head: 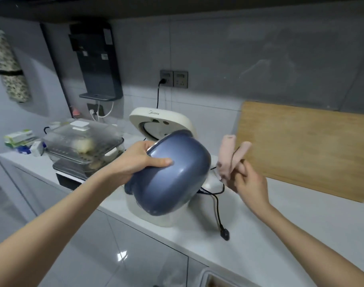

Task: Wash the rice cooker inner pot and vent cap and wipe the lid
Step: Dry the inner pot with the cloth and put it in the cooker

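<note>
Currently held: pot [168, 175], tilted in the air just above the cooker body [162, 218], bottom toward the camera.
Left hand [135, 160]: clamped on the pot rim, thumb pressed flat on the outer wall; the other fingers are hidden behind the rim.
Right hand [249, 183]: fingers closed round a pink cloth [228, 154], beside the pot and not touching it.
Pot handling: likely stiff metal, moderately heavy, with a smooth coated wall that is slippery when wet. Hold at the rim and support the base with a second hand.
Pot contents: the mouth faces away, so I cannot tell; possibly empty.
Lid [166, 119]: hinged open, upright behind the pot.
Steamer [83, 141]: at left on the counter [280, 224], clear cover on, pale food inside.
</note>
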Demonstrator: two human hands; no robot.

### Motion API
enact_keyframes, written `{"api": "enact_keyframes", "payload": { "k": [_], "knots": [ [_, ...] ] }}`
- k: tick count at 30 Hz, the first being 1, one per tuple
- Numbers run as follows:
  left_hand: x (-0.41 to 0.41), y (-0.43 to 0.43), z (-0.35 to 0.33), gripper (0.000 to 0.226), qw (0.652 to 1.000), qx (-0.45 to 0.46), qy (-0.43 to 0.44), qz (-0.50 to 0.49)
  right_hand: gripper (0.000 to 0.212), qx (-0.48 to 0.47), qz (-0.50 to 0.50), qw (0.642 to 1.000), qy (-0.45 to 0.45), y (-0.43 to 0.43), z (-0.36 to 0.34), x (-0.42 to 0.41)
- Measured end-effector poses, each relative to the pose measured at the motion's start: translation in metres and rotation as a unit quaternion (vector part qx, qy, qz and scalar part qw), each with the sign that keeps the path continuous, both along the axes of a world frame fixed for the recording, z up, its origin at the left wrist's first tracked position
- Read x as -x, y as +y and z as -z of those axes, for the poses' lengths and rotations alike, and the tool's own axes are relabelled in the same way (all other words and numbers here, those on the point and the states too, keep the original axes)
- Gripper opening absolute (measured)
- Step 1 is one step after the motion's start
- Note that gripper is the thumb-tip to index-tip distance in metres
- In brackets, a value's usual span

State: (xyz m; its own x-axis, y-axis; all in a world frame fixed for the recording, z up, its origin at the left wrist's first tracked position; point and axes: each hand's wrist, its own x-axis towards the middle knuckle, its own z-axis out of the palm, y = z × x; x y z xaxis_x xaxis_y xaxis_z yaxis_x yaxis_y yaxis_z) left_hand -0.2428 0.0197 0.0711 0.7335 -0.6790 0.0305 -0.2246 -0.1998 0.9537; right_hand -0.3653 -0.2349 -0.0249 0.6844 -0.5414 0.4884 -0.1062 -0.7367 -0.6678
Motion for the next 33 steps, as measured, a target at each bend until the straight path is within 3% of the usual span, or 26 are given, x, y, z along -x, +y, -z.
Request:
{"api": "enact_keyframes", "payload": {
  "k": [1, 4, 8, 11, 13, 22, 29, 31, 33],
  "knots": [
    [-0.004, 0.005, -0.004, 0.030, 0.999, -0.023, -0.041, 0.028, 0.012, -0.033, 0.006, 0.999, 0.001, 0.004, -0.004, -0.006],
    [-0.017, 0.020, -0.015, 0.022, 0.970, -0.118, -0.180, 0.110, 0.028, -0.058, 0.034, 0.998, 0.011, 0.023, -0.011, -0.021],
    [-0.059, 0.046, -0.011, 0.036, 0.882, -0.236, -0.381, 0.147, 0.021, -0.097, 0.082, 0.992, 0.019, 0.059, -0.008, -0.042],
    [-0.093, 0.056, 0.001, 0.033, 0.833, -0.266, -0.462, 0.149, 0.007, -0.094, 0.108, 0.989, 0.034, 0.082, -0.004, -0.053],
    [-0.117, 0.061, 0.009, 0.031, 0.817, -0.260, -0.486, 0.167, 0.002, -0.088, 0.133, 0.986, 0.048, 0.095, -0.002, -0.059],
    [-0.177, 0.055, 0.037, 0.031, 0.836, -0.224, -0.460, 0.199, 0.009, -0.118, 0.205, 0.969, 0.065, 0.120, 0.008, -0.069],
    [-0.199, 0.031, 0.045, 0.031, 0.887, -0.188, -0.358, 0.222, 0.015, -0.109, 0.225, 0.964, 0.094, 0.108, 0.011, -0.071],
    [-0.207, 0.021, 0.047, 0.027, 0.896, -0.199, -0.332, 0.218, 0.007, -0.096, 0.226, 0.962, 0.119, 0.102, 0.016, -0.073],
    [-0.214, 0.011, 0.049, 0.041, 0.900, -0.208, -0.318, 0.215, 0.006, -0.098, 0.223, 0.962, 0.126, 0.098, 0.019, -0.076]
  ]
}}
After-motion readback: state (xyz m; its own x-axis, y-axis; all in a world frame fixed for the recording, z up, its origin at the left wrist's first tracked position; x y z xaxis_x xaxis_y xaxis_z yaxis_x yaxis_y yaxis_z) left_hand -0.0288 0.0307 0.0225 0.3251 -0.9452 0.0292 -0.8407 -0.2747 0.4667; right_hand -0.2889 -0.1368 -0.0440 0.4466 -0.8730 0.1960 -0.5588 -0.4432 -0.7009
